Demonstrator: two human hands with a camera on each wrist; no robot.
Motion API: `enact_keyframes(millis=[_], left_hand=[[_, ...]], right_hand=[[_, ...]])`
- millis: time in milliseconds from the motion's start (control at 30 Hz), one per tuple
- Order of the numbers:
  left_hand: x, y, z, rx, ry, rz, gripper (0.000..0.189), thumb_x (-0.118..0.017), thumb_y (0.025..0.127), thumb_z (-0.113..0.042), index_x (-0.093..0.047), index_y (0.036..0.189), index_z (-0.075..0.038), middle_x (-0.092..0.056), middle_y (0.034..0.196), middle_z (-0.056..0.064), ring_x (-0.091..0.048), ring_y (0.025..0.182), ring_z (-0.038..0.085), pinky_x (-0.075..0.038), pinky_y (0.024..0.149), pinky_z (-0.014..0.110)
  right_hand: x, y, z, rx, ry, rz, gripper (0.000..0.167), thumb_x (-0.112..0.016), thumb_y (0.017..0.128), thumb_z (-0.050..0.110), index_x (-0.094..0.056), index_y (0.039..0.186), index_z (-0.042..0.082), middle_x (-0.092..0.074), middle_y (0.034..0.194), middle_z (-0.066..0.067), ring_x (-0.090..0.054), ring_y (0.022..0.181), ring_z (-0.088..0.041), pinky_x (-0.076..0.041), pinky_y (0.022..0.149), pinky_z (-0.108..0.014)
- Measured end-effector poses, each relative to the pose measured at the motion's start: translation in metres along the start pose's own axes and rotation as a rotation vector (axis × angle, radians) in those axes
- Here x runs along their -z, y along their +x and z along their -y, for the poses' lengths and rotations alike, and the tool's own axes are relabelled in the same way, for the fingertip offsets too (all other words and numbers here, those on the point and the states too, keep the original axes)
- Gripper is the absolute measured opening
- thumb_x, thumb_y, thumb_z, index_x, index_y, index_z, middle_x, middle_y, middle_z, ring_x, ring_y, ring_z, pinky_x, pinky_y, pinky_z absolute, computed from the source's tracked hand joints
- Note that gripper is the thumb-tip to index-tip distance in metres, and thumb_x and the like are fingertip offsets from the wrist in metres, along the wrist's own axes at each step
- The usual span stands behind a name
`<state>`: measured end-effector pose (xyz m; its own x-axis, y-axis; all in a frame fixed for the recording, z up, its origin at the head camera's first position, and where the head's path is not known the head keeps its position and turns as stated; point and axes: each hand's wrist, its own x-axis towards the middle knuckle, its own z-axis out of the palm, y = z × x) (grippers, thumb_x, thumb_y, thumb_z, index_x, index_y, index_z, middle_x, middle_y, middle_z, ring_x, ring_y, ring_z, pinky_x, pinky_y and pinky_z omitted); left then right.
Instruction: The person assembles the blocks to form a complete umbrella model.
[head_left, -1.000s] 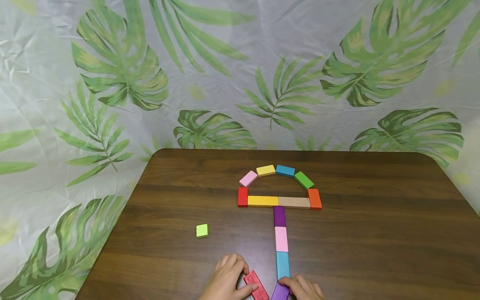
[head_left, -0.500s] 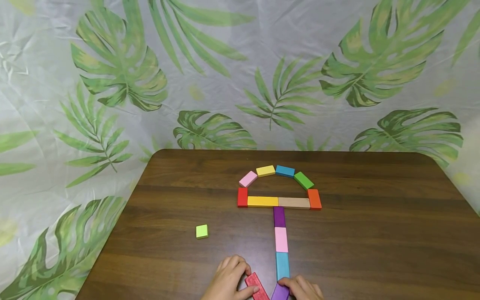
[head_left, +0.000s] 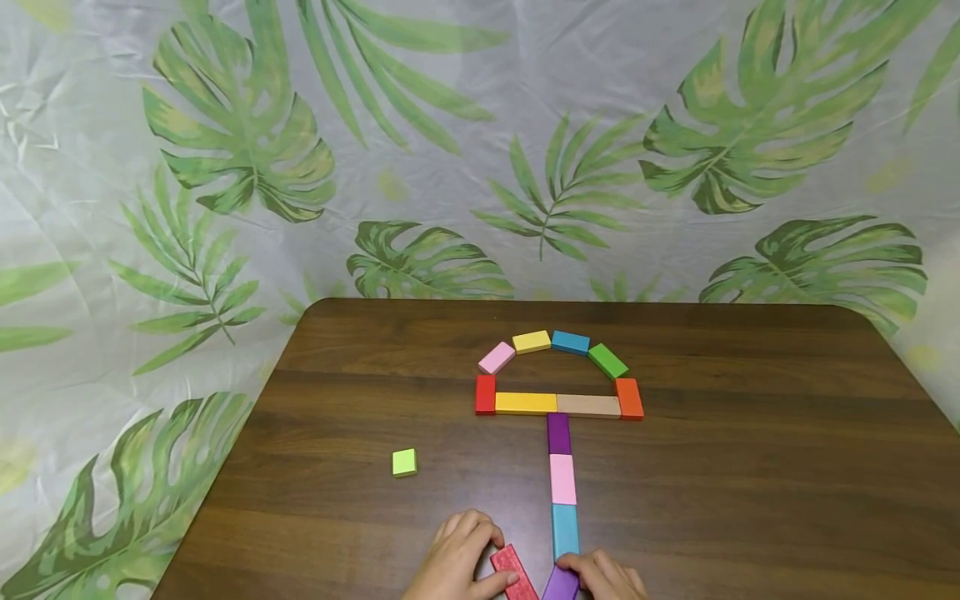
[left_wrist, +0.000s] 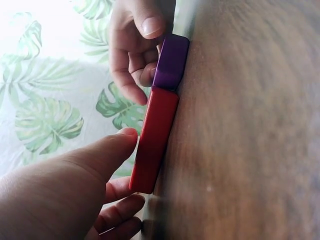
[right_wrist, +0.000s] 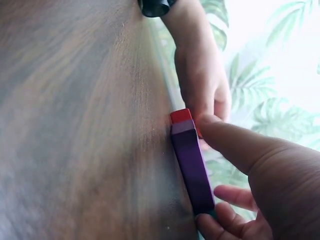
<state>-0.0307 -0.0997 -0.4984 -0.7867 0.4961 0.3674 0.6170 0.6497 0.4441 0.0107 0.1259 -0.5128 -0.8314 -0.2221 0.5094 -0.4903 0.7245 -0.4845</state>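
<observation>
My left hand holds a red wooden block between thumb and fingers at the near edge of the head view. The block slants on the table. In the left wrist view its far end meets a purple block. My right hand grips that purple block, which is also tilted, with fingers around its far end and thumb near the other. Just beyond it lies a teal block, then a pink block and a dark purple block in a straight column. The head view cuts off the near ends of both held blocks.
The column meets a row of a yellow block and a tan block, flanked by a red upright block and an orange block. Several blocks arch behind. A lime square block lies apart, left. Leaf-patterned cloth hangs behind the table.
My left hand and the red block have shifted very slightly rightward and toward the near edge. The right hand and the purple block stay in place.
</observation>
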Motion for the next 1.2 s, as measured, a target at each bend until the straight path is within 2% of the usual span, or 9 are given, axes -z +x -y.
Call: enact_keyframes(millis=[67, 300, 467, 567, 667, 833, 933, 1033, 1200], left_hand=[[0.000, 0.000, 0.000, -0.004, -0.002, 0.000, 0.028, -0.063, 0.079, -0.046, -0.054, 0.088, -0.021, -0.045, 0.090, -0.013, -0.043, 0.085, 0.007, -0.036, 0.077, 0.028], [0.001, 0.000, 0.000, -0.010, -0.016, 0.001, 0.029, -0.064, 0.079, -0.043, -0.056, 0.092, -0.019, -0.047, 0.093, -0.012, -0.045, 0.088, 0.009, -0.037, 0.079, 0.030], [0.003, 0.002, -0.001, 0.014, -0.078, -0.004, 0.030, -0.064, 0.080, -0.040, -0.056, 0.099, -0.017, -0.049, 0.099, -0.009, -0.046, 0.091, 0.011, -0.039, 0.080, 0.032], [0.005, 0.004, -0.001, 0.014, -0.134, -0.062, 0.031, -0.067, 0.079, -0.033, -0.056, 0.102, -0.014, -0.050, 0.102, -0.008, -0.047, 0.093, 0.012, -0.040, 0.079, 0.031], [0.009, 0.006, -0.001, 0.024, -0.179, -0.156, 0.035, -0.071, 0.076, -0.024, -0.056, 0.105, -0.011, -0.049, 0.106, -0.006, -0.046, 0.095, 0.012, -0.041, 0.078, 0.029], [0.017, 0.010, 0.002, 0.047, -0.197, -0.290, 0.043, -0.074, 0.072, -0.013, -0.055, 0.110, -0.009, -0.049, 0.113, -0.002, -0.045, 0.101, 0.016, -0.040, 0.081, 0.030], [0.022, 0.012, 0.006, 0.052, -0.196, -0.326, 0.046, -0.074, 0.071, -0.010, -0.055, 0.112, -0.006, -0.050, 0.115, 0.002, -0.045, 0.103, 0.017, -0.038, 0.084, 0.030], [0.025, 0.013, 0.011, 0.083, -0.211, -0.332, 0.045, -0.073, 0.072, -0.010, -0.054, 0.113, -0.005, -0.050, 0.117, 0.003, -0.043, 0.105, 0.017, -0.036, 0.086, 0.026], [0.030, 0.014, 0.023, 0.083, -0.157, -0.373, 0.046, -0.072, 0.072, -0.010, -0.054, 0.114, -0.004, -0.050, 0.116, 0.005, -0.043, 0.106, 0.020, -0.032, 0.087, 0.028]], right_hand=[[0.001, 0.001, -0.002, -0.011, 0.023, 0.030, 0.050, -0.082, 0.053, 0.036, -0.062, 0.095, 0.018, -0.031, 0.077, 0.025, -0.031, 0.062, 0.008, -0.025, 0.053, -0.015], [0.003, 0.002, 0.002, -0.194, 0.012, 0.107, 0.063, -0.080, 0.052, 0.048, -0.058, 0.105, 0.020, -0.026, 0.075, 0.024, -0.028, 0.062, 0.006, -0.024, 0.054, -0.021], [0.001, 0.000, 0.000, -0.166, 0.012, 0.070, 0.064, -0.081, 0.051, 0.046, -0.060, 0.105, 0.018, -0.026, 0.075, 0.024, -0.027, 0.062, 0.007, -0.022, 0.054, -0.020], [-0.001, -0.001, -0.001, -0.134, 0.013, 0.038, 0.065, -0.082, 0.050, 0.044, -0.060, 0.106, 0.019, -0.027, 0.076, 0.024, -0.026, 0.061, 0.007, -0.021, 0.054, -0.019], [-0.002, -0.002, -0.002, -0.118, 0.010, 0.020, 0.066, -0.083, 0.048, 0.041, -0.060, 0.106, 0.019, -0.027, 0.076, 0.024, -0.026, 0.062, 0.008, -0.021, 0.054, -0.019], [-0.002, -0.002, -0.001, -0.135, -0.001, 0.025, 0.066, -0.083, 0.048, 0.043, -0.060, 0.106, 0.020, -0.027, 0.076, 0.024, -0.026, 0.062, 0.008, -0.021, 0.055, -0.018], [-0.002, -0.002, -0.001, -0.146, 0.000, 0.032, 0.066, -0.083, 0.048, 0.044, -0.060, 0.106, 0.020, -0.027, 0.076, 0.025, -0.027, 0.062, 0.007, -0.021, 0.055, -0.019], [-0.001, -0.001, 0.000, -0.149, 0.003, 0.035, 0.066, -0.083, 0.048, 0.044, -0.060, 0.106, 0.020, -0.027, 0.076, 0.025, -0.027, 0.062, 0.007, -0.022, 0.055, -0.019], [0.000, -0.001, -0.001, -0.162, 0.011, 0.053, 0.066, -0.082, 0.049, 0.046, -0.060, 0.106, 0.020, -0.027, 0.076, 0.025, -0.027, 0.062, 0.007, -0.022, 0.055, -0.019]])
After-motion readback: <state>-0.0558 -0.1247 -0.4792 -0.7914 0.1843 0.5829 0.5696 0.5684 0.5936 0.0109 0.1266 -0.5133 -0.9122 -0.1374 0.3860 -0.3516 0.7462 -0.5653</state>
